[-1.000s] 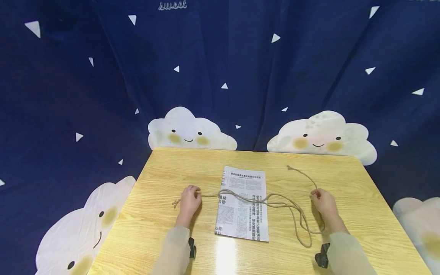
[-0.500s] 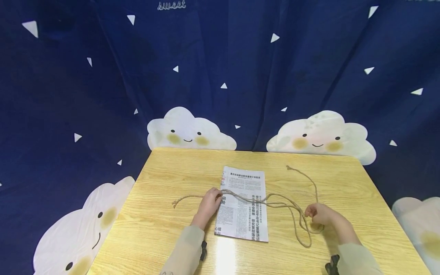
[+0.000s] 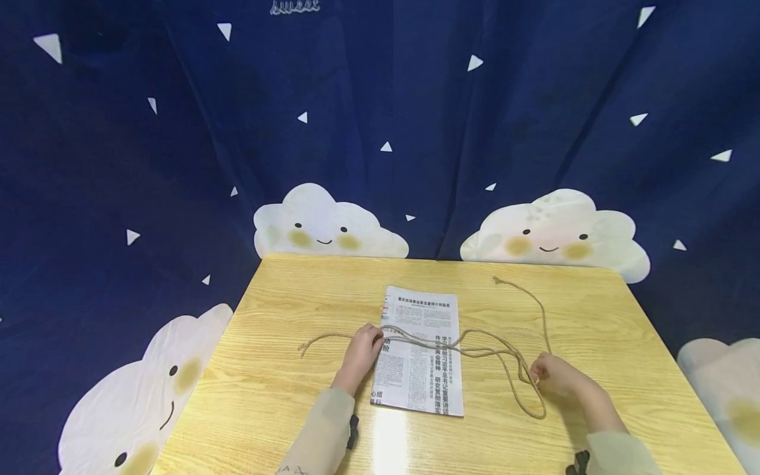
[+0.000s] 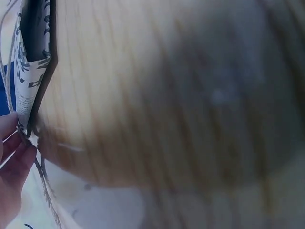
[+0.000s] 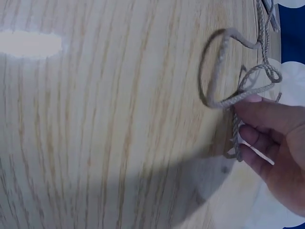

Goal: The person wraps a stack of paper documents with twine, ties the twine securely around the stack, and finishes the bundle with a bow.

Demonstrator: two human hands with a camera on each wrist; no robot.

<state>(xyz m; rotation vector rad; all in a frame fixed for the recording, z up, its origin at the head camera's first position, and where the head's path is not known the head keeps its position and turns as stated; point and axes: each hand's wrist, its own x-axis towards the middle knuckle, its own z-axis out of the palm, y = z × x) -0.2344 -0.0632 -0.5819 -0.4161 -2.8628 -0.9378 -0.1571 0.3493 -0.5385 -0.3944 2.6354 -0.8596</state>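
Observation:
A folded newspaper (image 3: 415, 382) lies on the table, with a thin tan rope (image 3: 493, 353) running across it in loose strands. At the paper's left edge, my left hand (image 3: 359, 356) pinches the rope; the left wrist view shows thumb and fingertips on the cord (image 4: 42, 179) beside the paper's folded edge (image 4: 31, 86). To the right of the paper, my right hand (image 3: 561, 375) pinches the rope where it loops. In the right wrist view, the right thumb and fingers (image 5: 267, 114) meet on the cord, below a raised loop (image 5: 220, 67). The fingers hide the exact grip points.
One knotted rope end (image 3: 303, 349) lies left of the paper, and the other (image 3: 497, 280) near the table's back. The wooden table (image 3: 285, 297) stands against a dark blue curtain (image 3: 356, 79) printed with clouds. Both wrists wear black devices.
My left hand has slid right along the rope to the newspaper's edge. The right hand has come nearer me, from the rope's far stretch to its loops, and the near loop has shifted slightly.

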